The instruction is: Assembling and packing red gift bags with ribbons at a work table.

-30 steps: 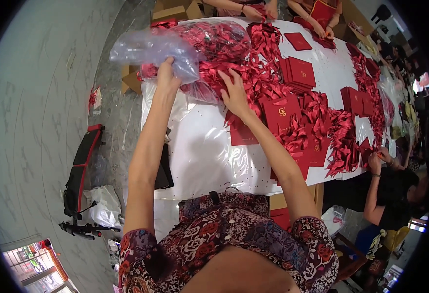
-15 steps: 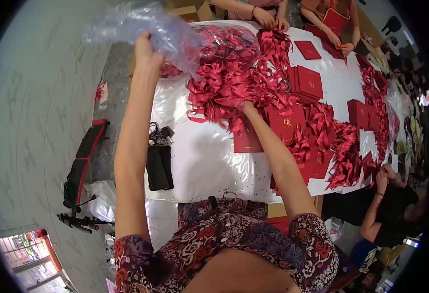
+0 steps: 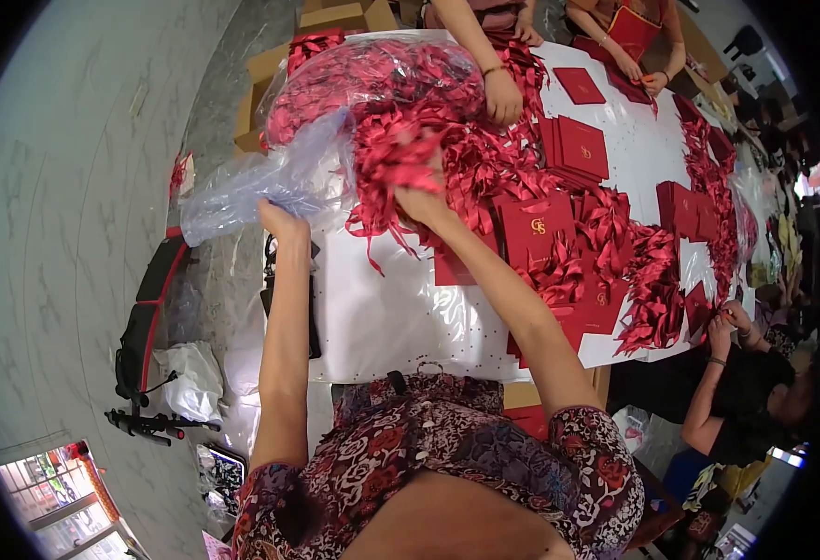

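My left hand (image 3: pixel 284 222) is closed on a crumpled clear plastic bag (image 3: pixel 242 191), held beyond the table's left edge. The bag's upper part reaches the heap of red ribbons (image 3: pixel 466 159). My right hand (image 3: pixel 424 198) is at the left side of this heap, closed round a bunch of loose ribbons. Ribbon loops and motion blur partly cover its fingers. Just right of my right wrist lie flat red cards or folders (image 3: pixel 536 229) with gold print, some under ribbons. Behind the heap sits a large clear bag (image 3: pixel 372 79) full of red ribbons.
Across the white-covered table (image 3: pixel 391 317), one co-worker's hand (image 3: pixel 503 96) reaches to the ribbons; another person works at far right. Red cards stand in stacks (image 3: pixel 578 149). A black pouch-like item (image 3: pixel 313 317) lies at the left edge. Cardboard boxes (image 3: pixel 251 103) stand beyond.
My left hand has come down and nearer with the plastic bag, uncovering the ribbon-filled bag behind. My right hand has moved left and up with ribbons. A co-worker's hand has reached toward the heap.
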{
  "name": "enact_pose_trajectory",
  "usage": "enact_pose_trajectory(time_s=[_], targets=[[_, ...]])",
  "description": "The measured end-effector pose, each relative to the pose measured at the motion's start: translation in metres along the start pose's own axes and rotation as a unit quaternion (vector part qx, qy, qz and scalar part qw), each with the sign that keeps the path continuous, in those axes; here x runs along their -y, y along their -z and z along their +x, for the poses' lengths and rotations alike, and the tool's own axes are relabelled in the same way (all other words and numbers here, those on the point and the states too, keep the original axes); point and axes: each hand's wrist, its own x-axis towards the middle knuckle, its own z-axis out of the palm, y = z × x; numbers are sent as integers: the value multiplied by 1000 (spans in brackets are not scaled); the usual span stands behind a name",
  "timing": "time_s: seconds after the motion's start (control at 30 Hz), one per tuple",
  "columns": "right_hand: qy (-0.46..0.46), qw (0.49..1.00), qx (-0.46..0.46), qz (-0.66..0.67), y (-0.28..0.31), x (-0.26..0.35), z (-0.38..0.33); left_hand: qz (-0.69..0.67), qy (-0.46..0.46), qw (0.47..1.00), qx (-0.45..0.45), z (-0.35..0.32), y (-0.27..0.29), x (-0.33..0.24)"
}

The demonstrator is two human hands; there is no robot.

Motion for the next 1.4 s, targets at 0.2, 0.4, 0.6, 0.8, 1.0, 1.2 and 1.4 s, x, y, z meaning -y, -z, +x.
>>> enact_pose_trajectory(time_s=[0.2, 0.4, 0.6, 0.8, 1.0, 1.2, 1.4], targets=[[-43, 924, 362, -112, 7, -19, -11, 9, -11, 1000, 13, -18, 24, -20], [-101, 905, 382, -159, -5, -55, -24, -54, 56, 997, -31, -58, 62, -66], [-230, 821, 520, -54, 22, -31, 21, -89, 68, 991, -67, -84, 153, -85], [-118, 802, 571, -129, 70, -5, 80, 14, 88, 992, -90, -82, 204, -72], [-104, 986, 126, -20, 42, -57, 117, 237, 78, 968, 6, -70, 195, -75], [-394, 907, 151, 4, -1, -166, 146, 286, 98, 953, 34, -92, 193, -45], [-407, 887, 152, 157, -26, -207, 159, 243, 86, 964, 62, -109, 190, -55]])
